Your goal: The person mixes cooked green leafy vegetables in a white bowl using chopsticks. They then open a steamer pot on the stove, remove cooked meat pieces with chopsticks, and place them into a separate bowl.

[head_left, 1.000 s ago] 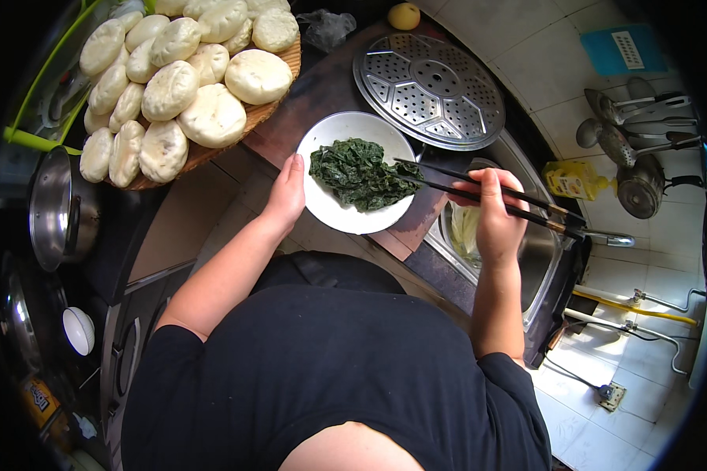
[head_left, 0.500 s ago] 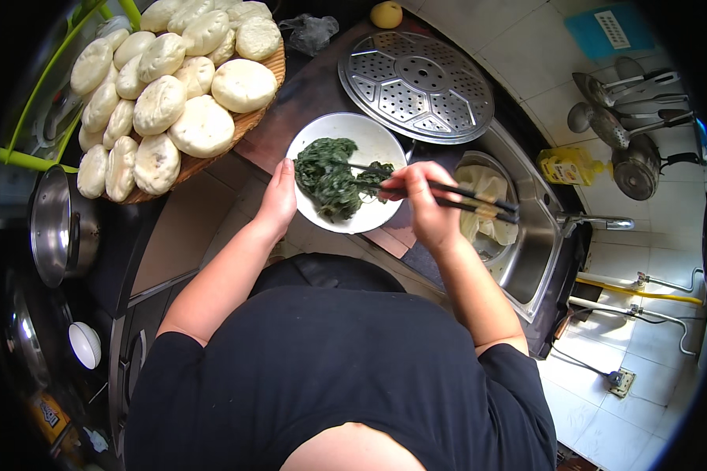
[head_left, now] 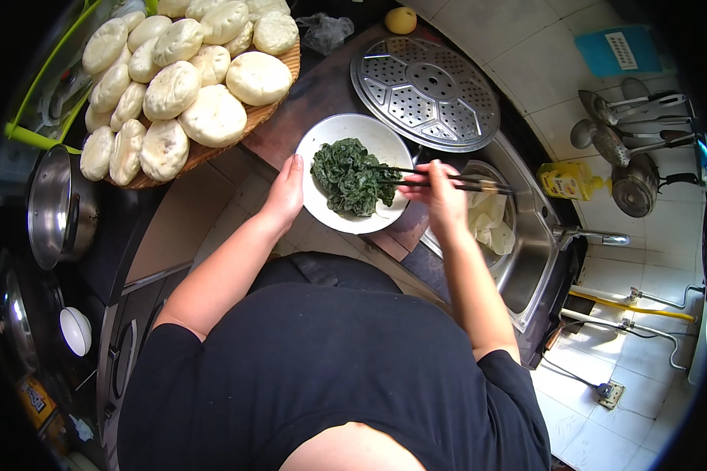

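My left hand (head_left: 287, 191) grips the left rim of a white bowl (head_left: 322, 135), thumb up along its edge. Dark green cooked leafy greens (head_left: 352, 179) lie heaped in the bowl's middle. A pair of black chopsticks (head_left: 471, 185) is held in my right hand (head_left: 441, 200), whose fingers are closed round them. Their tips reach into the right side of the greens. The bowl is at the near edge of the counter; what bears its weight underneath is hidden.
Round pale buns (head_left: 214, 115) fill a woven tray (head_left: 279, 94) at the far left. Beyond the bowl lies a perforated metal steamer plate (head_left: 426, 76). The sink (head_left: 532, 263) holds a basin with pale leaves (head_left: 489, 224). A steel pot (head_left: 49, 212) stands left, and utensils (head_left: 609, 143) hang right.
The chopsticks have turned flatter and shifted a little, and the greens, blurred by motion before, sit gathered in one heap. My left hand keeps its hold on the bowl.
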Motion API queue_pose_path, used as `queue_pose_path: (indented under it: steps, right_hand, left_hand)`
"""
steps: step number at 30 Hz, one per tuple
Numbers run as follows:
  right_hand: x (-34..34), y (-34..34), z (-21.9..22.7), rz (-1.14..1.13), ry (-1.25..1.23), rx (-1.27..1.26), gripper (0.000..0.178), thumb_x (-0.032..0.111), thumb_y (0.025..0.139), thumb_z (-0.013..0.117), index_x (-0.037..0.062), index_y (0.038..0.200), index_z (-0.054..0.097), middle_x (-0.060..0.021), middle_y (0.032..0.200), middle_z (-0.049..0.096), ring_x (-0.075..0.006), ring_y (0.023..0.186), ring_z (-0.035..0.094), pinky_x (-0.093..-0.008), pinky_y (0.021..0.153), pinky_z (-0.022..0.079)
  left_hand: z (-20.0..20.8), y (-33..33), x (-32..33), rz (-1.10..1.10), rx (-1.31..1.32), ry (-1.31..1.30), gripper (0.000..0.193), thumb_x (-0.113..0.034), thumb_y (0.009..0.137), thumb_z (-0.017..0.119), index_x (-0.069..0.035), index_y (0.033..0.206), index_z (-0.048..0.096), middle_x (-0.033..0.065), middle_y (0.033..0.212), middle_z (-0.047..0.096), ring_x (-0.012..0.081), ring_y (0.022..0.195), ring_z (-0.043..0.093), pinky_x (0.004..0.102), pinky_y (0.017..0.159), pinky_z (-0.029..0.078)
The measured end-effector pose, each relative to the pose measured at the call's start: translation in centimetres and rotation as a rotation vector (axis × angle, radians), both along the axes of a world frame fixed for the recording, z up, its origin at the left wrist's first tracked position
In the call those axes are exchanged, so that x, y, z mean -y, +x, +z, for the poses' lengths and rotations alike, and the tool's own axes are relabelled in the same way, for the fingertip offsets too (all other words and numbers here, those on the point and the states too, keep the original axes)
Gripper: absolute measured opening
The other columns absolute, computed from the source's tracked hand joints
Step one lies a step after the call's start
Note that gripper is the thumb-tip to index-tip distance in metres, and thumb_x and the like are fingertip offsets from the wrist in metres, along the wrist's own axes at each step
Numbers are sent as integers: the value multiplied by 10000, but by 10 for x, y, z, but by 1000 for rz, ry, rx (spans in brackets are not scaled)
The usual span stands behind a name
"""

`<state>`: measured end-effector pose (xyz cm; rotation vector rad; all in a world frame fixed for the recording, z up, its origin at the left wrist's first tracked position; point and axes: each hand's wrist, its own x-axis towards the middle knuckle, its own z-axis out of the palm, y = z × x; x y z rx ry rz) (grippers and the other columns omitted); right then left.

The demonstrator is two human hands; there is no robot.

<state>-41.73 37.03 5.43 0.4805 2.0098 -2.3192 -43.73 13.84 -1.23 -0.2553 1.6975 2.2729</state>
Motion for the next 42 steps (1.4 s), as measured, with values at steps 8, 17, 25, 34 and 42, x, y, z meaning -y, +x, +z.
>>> queue_pose_path:
  steps: [8,17,25,34,42]
  right_hand:
    - [-15,-7,-29,-179,-461,260,321,281,879,383,-32,933,424,-245,843,551,-343,706,591,-345,570,529]
    - [-24,3,15,-228,-583,42,272,298,866,426,34,888,486,-169,754,597,-280,613,602,-319,521,514]
    - [6,2,48,9,44,-156,269,236,879,418,-23,872,487,-177,727,583,-255,592,606,-310,543,509]
    - [43,23,49,263,142,-183,197,159,872,435,-21,830,503,-146,724,587,-220,656,603,-308,600,515]
    - [0,9,65,-34,393,-253,148,127,849,486,-15,838,525,-84,720,581,-133,628,576,-257,574,508]
  left_hand:
    - [-4,-1,3,-1,13,-50,453,-343,921,233,-2,1189,363,106,1150,454,172,1069,403,279,926,288]
    - [-2,0,2,10,19,-37,461,-350,919,234,1,1188,361,113,1145,459,174,1064,410,274,920,294]
    - [3,0,1,8,-3,-21,452,-338,921,231,9,1174,373,113,1131,466,169,1046,422,273,909,306]
    - [-1,0,0,20,0,-45,451,-330,922,232,11,1190,358,116,1166,443,173,1078,402,275,930,283]
    - [-1,1,2,-4,6,-9,469,-336,920,244,19,1215,329,114,1195,425,169,1097,393,272,937,279]
